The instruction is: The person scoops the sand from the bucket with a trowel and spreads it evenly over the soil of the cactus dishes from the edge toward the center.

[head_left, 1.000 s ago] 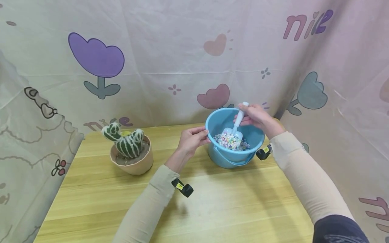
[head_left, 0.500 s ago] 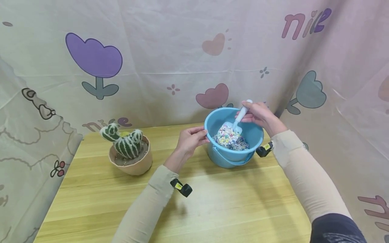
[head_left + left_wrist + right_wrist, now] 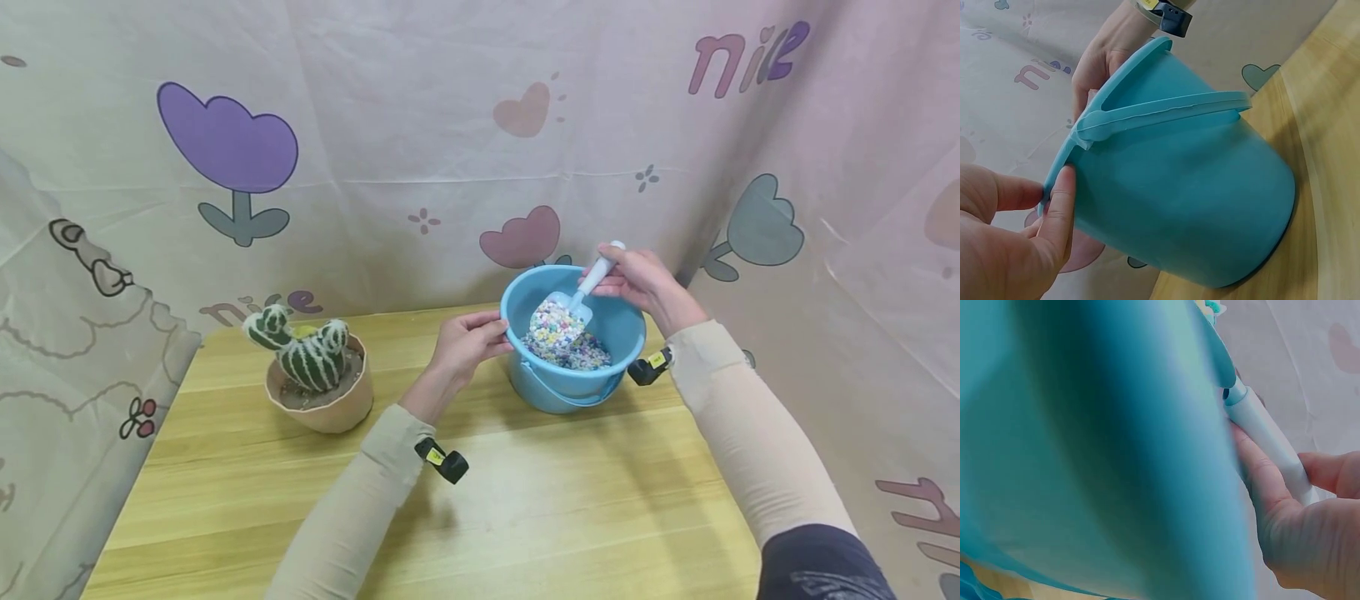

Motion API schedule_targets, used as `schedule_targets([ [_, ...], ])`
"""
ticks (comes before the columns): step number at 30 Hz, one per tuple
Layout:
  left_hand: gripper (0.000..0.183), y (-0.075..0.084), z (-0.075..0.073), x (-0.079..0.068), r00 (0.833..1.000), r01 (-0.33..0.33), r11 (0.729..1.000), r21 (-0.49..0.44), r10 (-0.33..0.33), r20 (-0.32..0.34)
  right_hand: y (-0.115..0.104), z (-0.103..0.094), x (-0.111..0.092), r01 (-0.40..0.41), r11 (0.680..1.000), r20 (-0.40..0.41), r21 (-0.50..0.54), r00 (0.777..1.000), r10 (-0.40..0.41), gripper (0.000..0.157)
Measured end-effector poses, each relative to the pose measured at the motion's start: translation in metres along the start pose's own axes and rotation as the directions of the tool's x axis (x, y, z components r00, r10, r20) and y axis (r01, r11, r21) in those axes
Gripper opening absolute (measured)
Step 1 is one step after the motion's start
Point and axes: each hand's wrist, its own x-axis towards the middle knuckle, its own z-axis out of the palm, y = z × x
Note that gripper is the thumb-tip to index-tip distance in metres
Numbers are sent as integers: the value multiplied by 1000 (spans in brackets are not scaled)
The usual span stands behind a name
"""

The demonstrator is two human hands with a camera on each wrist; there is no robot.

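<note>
A blue bucket stands upright on the wooden table. My left hand pinches its rim on the left side, thumb and fingers on either side of the wall, as the left wrist view shows. With my right hand I grip the white handle of a small scoop shovel. The scoop's light blue blade is heaped with small multicolored pellets and sits inside the bucket, over more loose pellets at the bottom. In the right wrist view the bucket's wall hides most of the blade.
A cactus in a peach pot stands on the left of the table. The bucket's handle hangs down its near side. A patterned cloth rises behind and at both sides.
The loaded scoop has risen out of the pellets and shifted left inside the bucket, its handle tilting further right. My left hand keeps its hold on the rim.
</note>
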Motion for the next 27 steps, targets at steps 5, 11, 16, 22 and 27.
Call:
schedule_targets([
  [5,32,0,0,-1,1000,1,1000,-14,-1,12,0,0,-1,5,998,-1,55,1000,-5,66],
  [11,33,0,-1,-2,1000,-5,999,-33,6,17,-2,0,-2,8,995,-16,96,1000,-7,34],
  [16,31,2,-1,-2,1000,-22,1000,-22,22,0,-7,3,-3,18,995,-31,95,999,-16,46],
  [22,29,3,-1,-3,1000,-29,1000,-10,29,-1,-13,11,-5,13,992,-31,126,999,-9,62],
  [27,29,1,-2,-5,1000,-31,999,-8,31,-3,-15,21,-6,36,989,-38,147,999,-31,62],
])
